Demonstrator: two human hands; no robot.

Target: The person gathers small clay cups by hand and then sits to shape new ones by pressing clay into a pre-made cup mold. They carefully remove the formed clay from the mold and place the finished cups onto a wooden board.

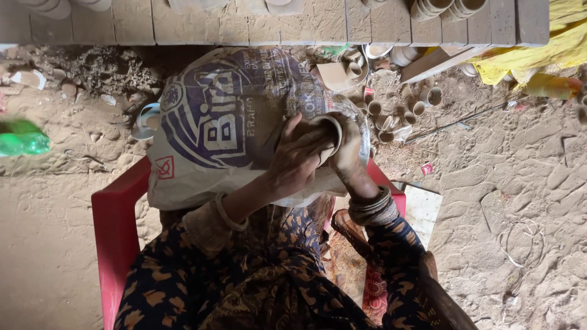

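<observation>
My left hand [298,160] and my right hand [347,151] are both closed around a small unfired clay cup [327,135], held just above a white woven sack with blue print [220,122] that lies over my lap. The cup's round rim faces up between my fingers. Both hands are coated in clay. Bangles ring each wrist. Much of the cup's body is hidden by my fingers.
I sit in a red plastic chair [116,232] on sandy ground. Several small clay cups [397,113] lie in a heap beyond the sack. A brick ledge [306,24] with more cups runs along the top. A green bottle [21,139] lies left, yellow cloth [544,55] right.
</observation>
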